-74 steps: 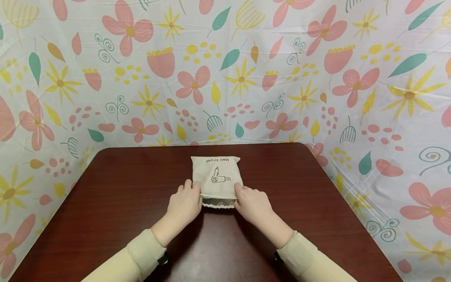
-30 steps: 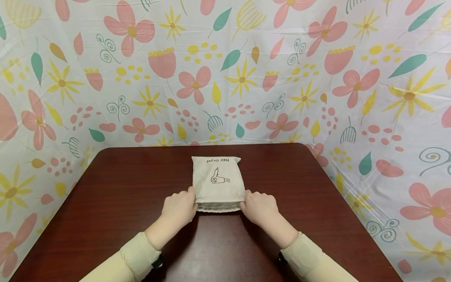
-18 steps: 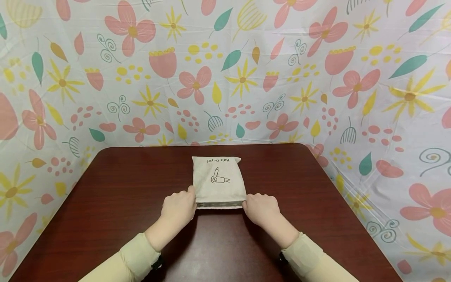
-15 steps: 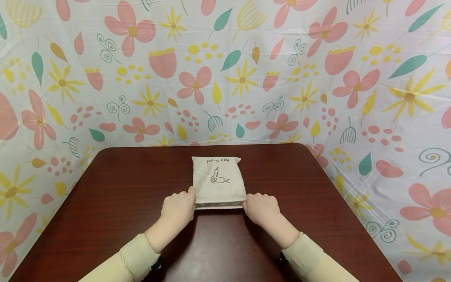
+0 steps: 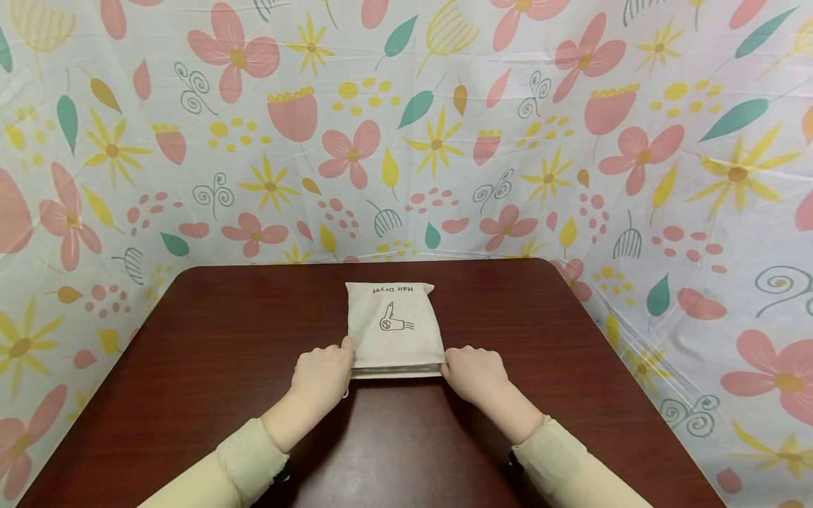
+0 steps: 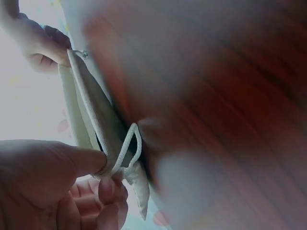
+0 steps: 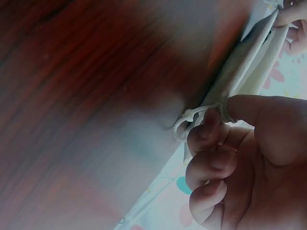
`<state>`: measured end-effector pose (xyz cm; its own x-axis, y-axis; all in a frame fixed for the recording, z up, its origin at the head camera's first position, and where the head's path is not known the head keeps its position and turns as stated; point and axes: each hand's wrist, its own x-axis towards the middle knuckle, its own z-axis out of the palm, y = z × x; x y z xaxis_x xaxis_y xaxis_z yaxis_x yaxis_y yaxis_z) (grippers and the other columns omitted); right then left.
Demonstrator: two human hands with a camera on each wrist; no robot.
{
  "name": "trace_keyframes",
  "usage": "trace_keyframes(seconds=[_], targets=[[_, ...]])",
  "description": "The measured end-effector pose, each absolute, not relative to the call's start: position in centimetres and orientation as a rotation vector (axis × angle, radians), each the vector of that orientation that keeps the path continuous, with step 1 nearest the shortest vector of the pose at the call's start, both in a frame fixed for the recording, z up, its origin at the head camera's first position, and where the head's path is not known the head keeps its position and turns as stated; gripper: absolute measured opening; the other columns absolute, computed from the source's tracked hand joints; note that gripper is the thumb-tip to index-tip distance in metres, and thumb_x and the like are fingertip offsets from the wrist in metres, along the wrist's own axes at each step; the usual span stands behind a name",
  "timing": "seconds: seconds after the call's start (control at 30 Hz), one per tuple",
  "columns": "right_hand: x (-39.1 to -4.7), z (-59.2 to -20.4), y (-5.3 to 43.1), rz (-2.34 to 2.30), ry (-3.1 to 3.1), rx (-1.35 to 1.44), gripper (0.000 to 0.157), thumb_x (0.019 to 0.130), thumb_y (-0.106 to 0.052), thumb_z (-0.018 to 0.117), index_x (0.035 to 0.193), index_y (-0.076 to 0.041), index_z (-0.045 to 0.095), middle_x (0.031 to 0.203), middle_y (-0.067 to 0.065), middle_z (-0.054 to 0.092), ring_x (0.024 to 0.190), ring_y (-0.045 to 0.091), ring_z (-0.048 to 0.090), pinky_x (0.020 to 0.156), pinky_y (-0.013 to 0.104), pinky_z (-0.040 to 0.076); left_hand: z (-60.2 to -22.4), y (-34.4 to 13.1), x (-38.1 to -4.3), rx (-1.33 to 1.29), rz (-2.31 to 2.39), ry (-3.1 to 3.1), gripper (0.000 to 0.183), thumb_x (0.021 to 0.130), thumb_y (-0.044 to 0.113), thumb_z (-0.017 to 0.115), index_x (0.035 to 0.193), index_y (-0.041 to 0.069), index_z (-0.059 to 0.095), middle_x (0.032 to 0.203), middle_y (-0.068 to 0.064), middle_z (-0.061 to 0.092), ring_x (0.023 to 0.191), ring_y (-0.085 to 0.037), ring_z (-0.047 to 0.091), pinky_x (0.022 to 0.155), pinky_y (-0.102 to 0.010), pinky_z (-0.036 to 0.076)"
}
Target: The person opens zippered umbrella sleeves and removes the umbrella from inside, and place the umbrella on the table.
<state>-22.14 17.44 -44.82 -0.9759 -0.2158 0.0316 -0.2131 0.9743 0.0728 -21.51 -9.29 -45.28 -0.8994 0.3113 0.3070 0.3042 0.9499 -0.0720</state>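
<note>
With thumb and fingers, my left hand (image 5: 320, 377) and right hand (image 5: 476, 375) each pinch one corner of the parted mouth of the cream cloth bag (image 5: 395, 335), which lies on the dark red bench (image 5: 508, 303) between them, its "Hair Dryer" print facing up and its mouth toward me.

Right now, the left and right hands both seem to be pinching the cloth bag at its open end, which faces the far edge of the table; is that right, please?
Not quite: the head view shows the cloth bag's open end facing the near side of the table. The left hand and right hand do pinch it there.
</note>
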Motion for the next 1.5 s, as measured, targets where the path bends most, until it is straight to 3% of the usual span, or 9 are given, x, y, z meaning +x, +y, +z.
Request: trace_keyframes(seconds=[0.37,0.73,0.97,1.23,1.5], targets=[[-22.3,-44.7,17.6,-0.146,-2.969,0.32,0.035,0.082,-0.032,0.044,0.05,-0.018,0.043,0.045,0.0,0.04,0.04,0.021,0.043,0.034,0.04,0.029,-45.2,-8.8,-21.3,-0.496,0.03,-2.689,0.022,0.073,0.028,0.059,0.064,0.017,0.042,0.046,0.001,0.04,0.034,-0.018,0.038,0.027,-0.034,0.021],[-22.3,-43.8,17.3,-0.109,-3.017,0.238,0.044,0.088,-0.037,0.036,0.05,-0.018,0.047,0.051,0.004,0.048,0.048,0.027,0.051,0.036,0.043,0.031,-44.6,-8.3,-21.3,-0.51,-0.02,-2.702,0.017,0.079,0.035,0.052,0.073,0.02,0.048,0.05,0.004,0.042,0.038,-0.02,0.043,0.03,-0.035,0.024],[-20.3,-43.5,15.0,-0.035,-3.026,0.34,0.047,0.087,-0.049,0.039,0.053,-0.019,0.051,0.056,0.005,0.054,0.051,0.029,0.053,0.038,0.043,0.034,-44.3,-8.2,-21.0,-0.568,0.004,-2.702,0.024,0.081,0.034,0.049,0.063,0.019,0.042,0.048,0.003,0.039,0.038,-0.021,0.042,0.031,-0.036,0.023],[-21.3,-43.9,14.0,0.104,-3.062,0.41,0.032,0.083,-0.047,0.047,0.067,-0.021,0.052,0.066,0.0,0.055,0.059,0.026,0.056,0.043,0.042,0.037,-44.3,-8.2,-20.6,-0.701,-0.029,-2.71,0.026,0.076,0.034,0.058,0.06,0.022,0.042,0.048,0.006,0.041,0.037,-0.019,0.039,0.031,-0.035,0.024],[-23.1,-43.7,15.4,0.058,-3.054,0.31,0.028,0.08,-0.042,0.049,0.074,-0.016,0.053,0.07,0.004,0.058,0.06,0.028,0.056,0.043,0.041,0.037,-44.0,-6.8,-20.2,-0.996,-0.164,-2.644,0.025,0.08,0.041,0.056,0.065,0.027,0.042,0.052,0.012,0.038,0.039,-0.013,0.039,0.033,-0.031,0.025]])
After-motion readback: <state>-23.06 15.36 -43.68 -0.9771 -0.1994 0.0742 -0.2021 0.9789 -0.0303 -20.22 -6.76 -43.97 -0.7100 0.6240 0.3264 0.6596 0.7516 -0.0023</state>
